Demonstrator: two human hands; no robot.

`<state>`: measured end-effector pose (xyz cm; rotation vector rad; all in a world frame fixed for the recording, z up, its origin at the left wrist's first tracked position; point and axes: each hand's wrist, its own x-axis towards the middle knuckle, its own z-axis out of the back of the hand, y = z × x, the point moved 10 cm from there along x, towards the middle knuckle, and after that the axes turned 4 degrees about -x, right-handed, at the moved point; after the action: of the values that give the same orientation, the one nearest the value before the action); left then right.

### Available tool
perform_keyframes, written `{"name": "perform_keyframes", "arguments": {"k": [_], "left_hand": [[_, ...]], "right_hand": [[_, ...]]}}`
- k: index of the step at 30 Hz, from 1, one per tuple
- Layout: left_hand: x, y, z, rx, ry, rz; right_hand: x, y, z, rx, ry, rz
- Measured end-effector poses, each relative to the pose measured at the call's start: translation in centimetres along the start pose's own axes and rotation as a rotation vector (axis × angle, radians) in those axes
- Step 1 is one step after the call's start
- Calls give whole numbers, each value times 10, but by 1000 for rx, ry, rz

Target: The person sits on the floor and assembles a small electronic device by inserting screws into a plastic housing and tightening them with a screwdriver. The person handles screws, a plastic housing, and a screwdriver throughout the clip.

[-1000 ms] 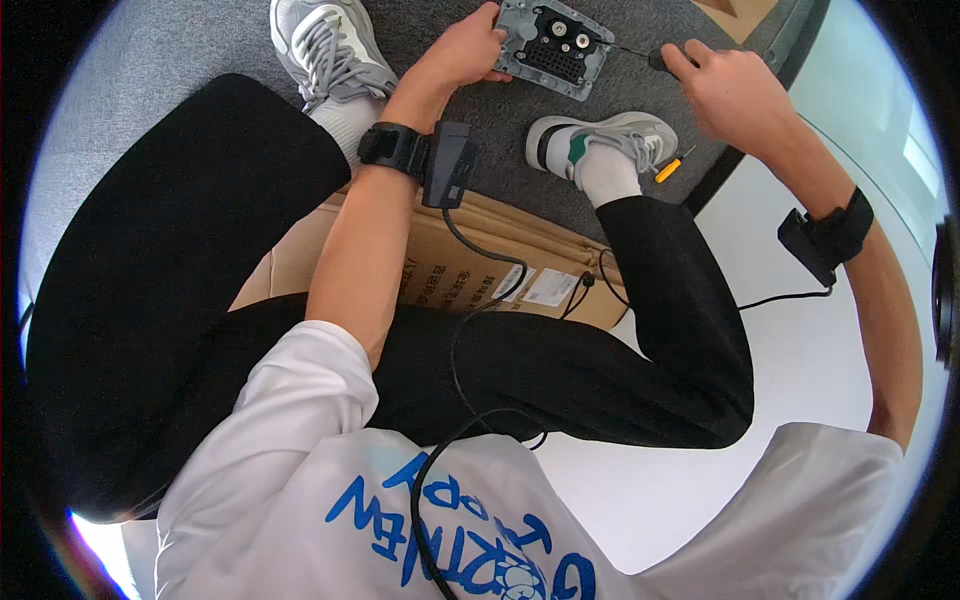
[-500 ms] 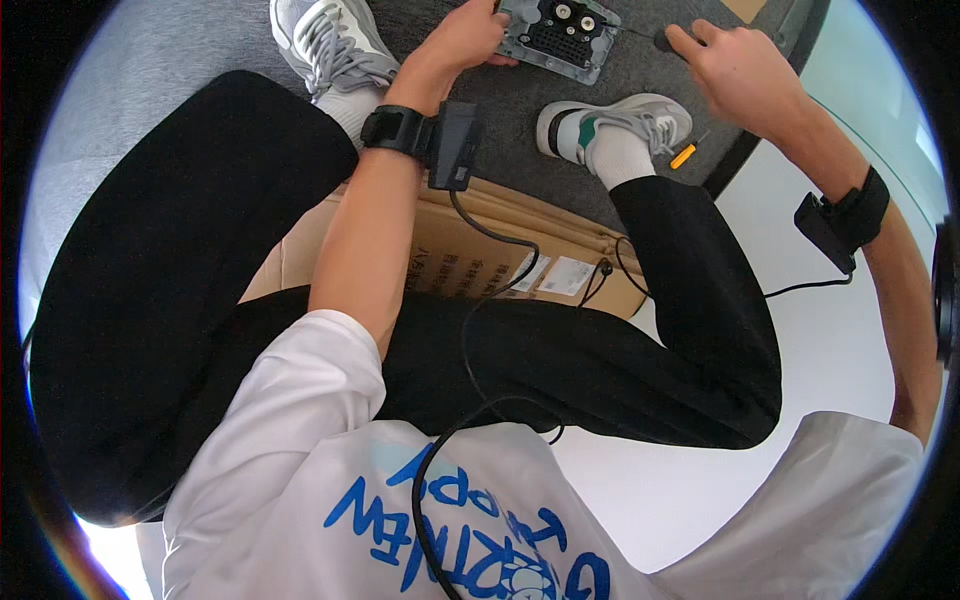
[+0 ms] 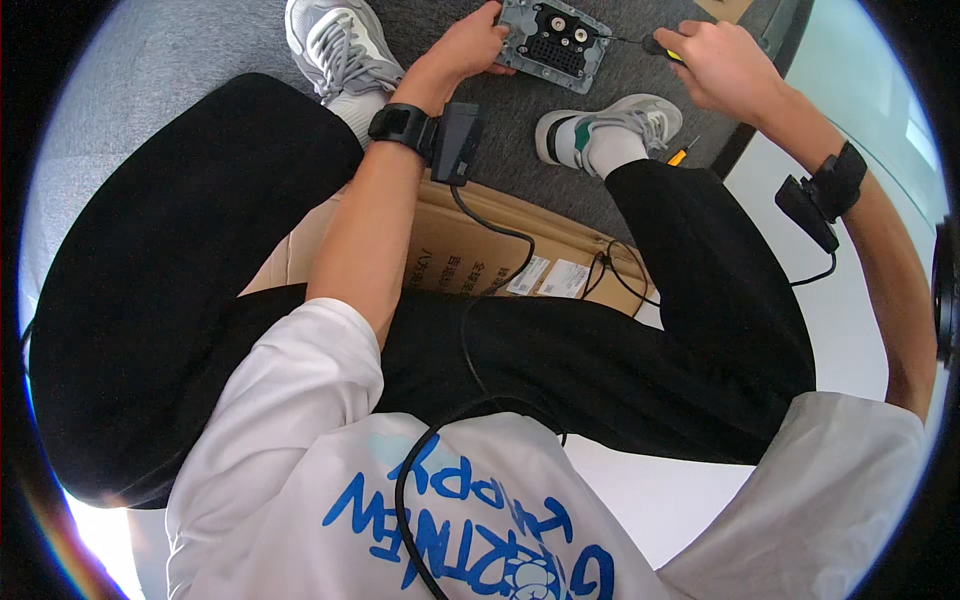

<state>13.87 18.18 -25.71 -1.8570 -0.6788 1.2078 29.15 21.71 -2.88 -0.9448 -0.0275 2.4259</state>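
At the top of the head view, my left hand point(image 3: 468, 45) grips the left edge of a grey metal housing point(image 3: 514, 40). A black panel point(image 3: 553, 50) with two round silver fittings fills the housing's middle. My right hand point(image 3: 728, 68) is closed round the black-and-yellow handle of a screwdriver point(image 3: 657, 46). Its thin shaft points left and reaches the housing's right edge; whether the tip sits in a screw is too small to tell. A smaller yellow-handled screwdriver point(image 3: 682, 154) lies on the dark grey carpet point(image 3: 500, 130), beside my right shoe.
My left shoe point(image 3: 340, 50) and right shoe point(image 3: 610, 132) flank the work. Flattened cardboard point(image 3: 450, 250) lies beneath my legs, with black cables point(image 3: 520, 240) running over it from my wrist devices. A cardboard piece point(image 3: 722, 8) rests at the upper right, near the carpet's edge.
My right hand and the screwdriver have come slightly left, and the shaft now meets the housing's right edge. The housing has shifted a little left in view, still in my left hand.
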Motion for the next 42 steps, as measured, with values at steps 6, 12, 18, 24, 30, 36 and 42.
{"name": "perform_keyframes", "arguments": {"k": [6, 12, 18, 24, 30, 36, 42], "left_hand": [[8, 12, -3, 20, 51, -12], [4, 4, -2, -72, -5, -38], [-8, -12, -7, -25, 5, 19], [-8, -13, -7, -11, 6, 51], [-4, -6, -3, 10, -51, 35], [-7, -7, -2, 35, -14, 99], [-12, -12, 3, 13, -62, 120]], "right_hand": [[4, -2, 4, 22, 9, -36], [8, 0, 5, 44, 78, -28], [4, -3, 12, 131, 9, -64], [3, -3, 9, 126, 27, -101], [3, 0, 1, 118, 44, -97], [2, 5, 6, 129, -22, -132], [4, 3, 6, 108, 16, -167]]}}
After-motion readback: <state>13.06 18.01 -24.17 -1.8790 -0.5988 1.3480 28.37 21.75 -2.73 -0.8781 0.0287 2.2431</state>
